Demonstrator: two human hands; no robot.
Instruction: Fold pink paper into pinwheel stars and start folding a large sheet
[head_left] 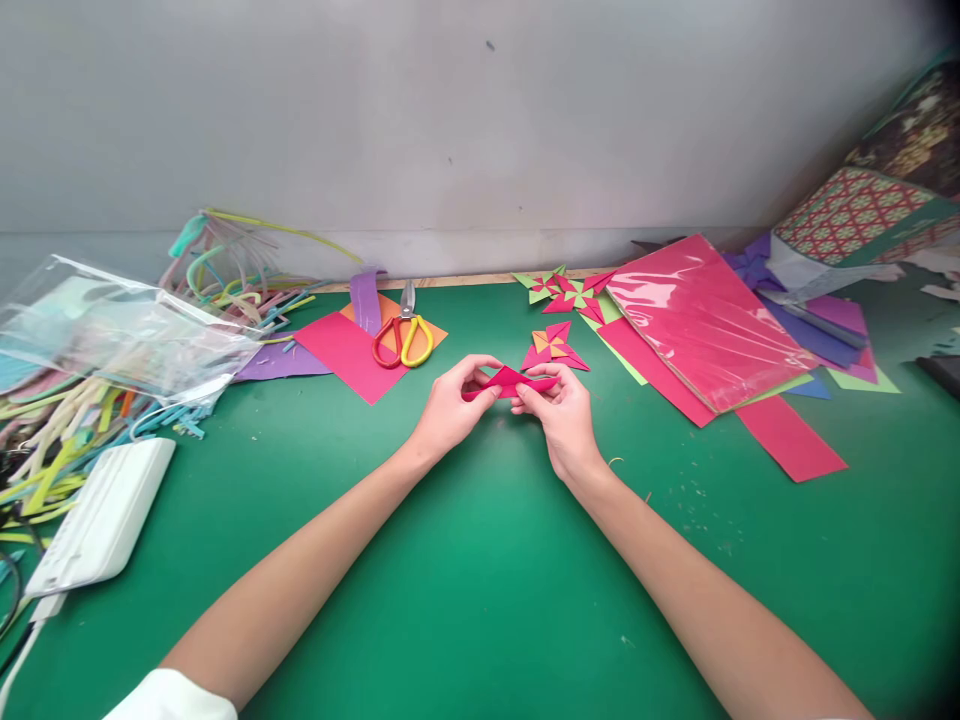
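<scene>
We see a small folded piece of crimson paper (507, 378), matte and crisply creased, held just above the middle of a green tabletop (480, 580). It is a narrow, flattened form with a peak like a shallow roof. The peak points away from us, toward the grey wall (450, 130), and the long axis runs crosswise, left to right. Both ends are partly covered by fingers, its underside is out of sight, and the inner layers of the fold are too small to make out. The left hand (452, 405) pinches one end between thumb and fingers; the right hand (564, 408) grips the other end the same way, some of its fingers tucked behind the paper. Just beyond the right hand lies a red-and-orange pinwheel star (553, 346). Farther left, red-and-yellow-handled scissors (406, 330) rest partly on a flat red sheet (341, 355).
</scene>
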